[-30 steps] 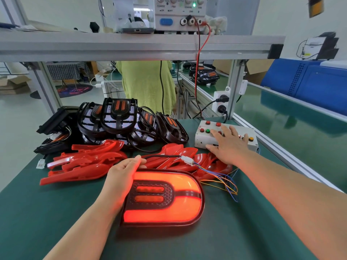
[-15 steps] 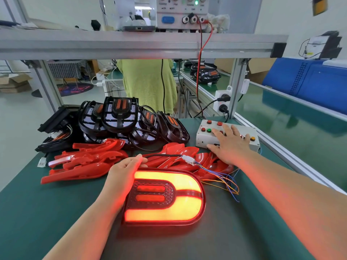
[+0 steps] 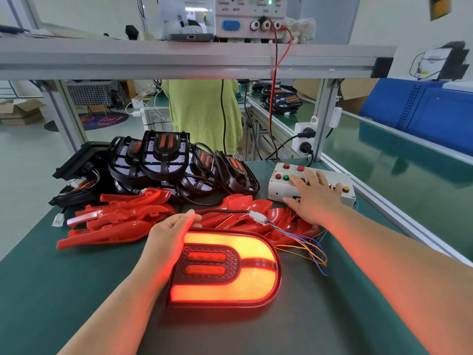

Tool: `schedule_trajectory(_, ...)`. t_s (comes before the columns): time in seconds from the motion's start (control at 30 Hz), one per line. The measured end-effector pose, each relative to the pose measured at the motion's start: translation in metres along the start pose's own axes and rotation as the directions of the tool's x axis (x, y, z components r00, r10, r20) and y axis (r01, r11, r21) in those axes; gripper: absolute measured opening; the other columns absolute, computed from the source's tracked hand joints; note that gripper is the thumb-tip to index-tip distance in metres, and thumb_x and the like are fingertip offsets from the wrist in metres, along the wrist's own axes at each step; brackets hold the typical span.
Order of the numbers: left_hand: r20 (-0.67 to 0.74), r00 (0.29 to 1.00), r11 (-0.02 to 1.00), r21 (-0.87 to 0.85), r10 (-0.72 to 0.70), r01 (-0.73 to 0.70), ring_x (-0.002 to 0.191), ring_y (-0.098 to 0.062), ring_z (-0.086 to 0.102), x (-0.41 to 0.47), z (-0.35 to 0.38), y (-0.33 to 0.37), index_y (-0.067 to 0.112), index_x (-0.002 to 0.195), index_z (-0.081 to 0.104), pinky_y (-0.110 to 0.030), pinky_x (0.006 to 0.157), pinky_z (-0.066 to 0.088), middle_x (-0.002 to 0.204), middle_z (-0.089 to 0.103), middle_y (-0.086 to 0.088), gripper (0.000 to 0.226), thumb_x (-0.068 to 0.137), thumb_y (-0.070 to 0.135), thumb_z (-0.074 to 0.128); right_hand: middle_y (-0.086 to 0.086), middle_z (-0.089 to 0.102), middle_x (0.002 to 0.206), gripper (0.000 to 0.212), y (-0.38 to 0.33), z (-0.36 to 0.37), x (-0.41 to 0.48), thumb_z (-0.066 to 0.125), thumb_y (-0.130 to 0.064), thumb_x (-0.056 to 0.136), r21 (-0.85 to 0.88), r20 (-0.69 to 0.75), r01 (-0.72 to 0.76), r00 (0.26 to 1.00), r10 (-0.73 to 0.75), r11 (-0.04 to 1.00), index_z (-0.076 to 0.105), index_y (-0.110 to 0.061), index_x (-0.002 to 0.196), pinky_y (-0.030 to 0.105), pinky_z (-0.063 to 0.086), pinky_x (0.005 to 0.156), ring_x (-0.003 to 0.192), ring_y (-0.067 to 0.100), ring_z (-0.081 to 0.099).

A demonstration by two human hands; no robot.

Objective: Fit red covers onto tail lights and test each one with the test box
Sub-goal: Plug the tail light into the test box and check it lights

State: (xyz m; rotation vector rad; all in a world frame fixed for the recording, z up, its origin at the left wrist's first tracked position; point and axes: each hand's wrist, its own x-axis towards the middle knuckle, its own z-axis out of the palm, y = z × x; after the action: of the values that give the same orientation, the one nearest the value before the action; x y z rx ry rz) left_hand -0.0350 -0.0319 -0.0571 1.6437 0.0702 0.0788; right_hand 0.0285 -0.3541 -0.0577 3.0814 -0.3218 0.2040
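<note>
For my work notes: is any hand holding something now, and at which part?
The left hand holds the lit tail light at its left end. The right hand presses flat on the test box, gripping nothing.

Power supply point(image 3: 252, 19) cut off by top edge, right hand point(image 3: 316, 201) hiding test box point(image 3: 279, 189) buttons, possibly pressing one
</note>
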Motion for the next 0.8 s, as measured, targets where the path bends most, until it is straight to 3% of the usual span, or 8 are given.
schedule_trajectory(0.4,0.014,0.999,0.998,-0.036,-0.053,0.053,0.061,-0.006,0.069,-0.003,0.0,0.003,0.02,0.089,0.078,-0.017,0.049,0.052,0.084,0.077,0.005,0.025,0.098,0.033,0.059,-0.003,0.002,0.167,0.073,-0.001,-0.006,-0.002,0.034,-0.072,0.093,-0.001,0.062,-0.004,0.998,0.004,1.0,0.009,-0.043,0.155,0.068,0.011,0.115,0.153,0.029,0.0)
schedule_trajectory(0.57,0.015,0.998,0.996,-0.065,-0.068,0.068,0.069,-0.01,0.071,-0.003,0.0,0.0,0.02,0.087,0.078,-0.024,0.059,0.057,0.086,0.077,0.005,0.028,0.098,0.035,0.058,0.0,0.004,0.167,0.072,-0.003,-0.016,-0.011,0.032,-0.066,0.096,0.068,-0.017,0.021,1.0,-0.02,0.997,0.009,-0.035,0.157,0.063,0.004,0.117,0.153,0.029,0.005)
schedule_trajectory(0.67,0.026,0.997,0.995,-0.072,-0.069,0.071,0.066,-0.009,0.071,-0.002,-0.001,0.0,0.022,0.083,0.079,-0.023,0.056,0.056,0.085,0.077,0.005,0.029,0.098,0.036,0.059,0.002,0.014,0.165,0.064,-0.014,-0.031,-0.019,0.033,-0.059,0.099,0.172,-0.113,0.069,0.992,-0.05,0.983,0.024,-0.028,0.155,0.058,0.007,0.119,0.152,0.026,0.01)
schedule_trajectory(0.73,0.032,0.997,0.996,-0.065,-0.064,0.066,0.067,-0.008,0.071,-0.002,-0.001,-0.001,0.024,0.081,0.079,-0.022,0.055,0.055,0.085,0.077,0.006,0.029,0.098,0.037,0.059,0.004,0.034,0.157,0.06,-0.025,-0.043,-0.026,0.037,-0.058,0.098,0.279,-0.174,0.128,0.981,-0.081,0.952,0.045,-0.021,0.145,0.051,0.023,0.117,0.145,0.025,0.028)
schedule_trajectory(0.8,0.036,0.997,0.996,-0.066,-0.064,0.066,0.069,-0.01,0.072,-0.002,-0.001,-0.001,0.026,0.082,0.079,-0.023,0.057,0.056,0.086,0.077,0.006,0.028,0.097,0.038,0.059,0.001,0.056,0.136,0.052,-0.037,-0.055,-0.035,0.047,-0.058,0.093,0.415,-0.189,0.185,0.975,-0.115,0.891,0.062,-0.02,0.126,0.04,0.04,0.099,0.126,0.022,0.047)
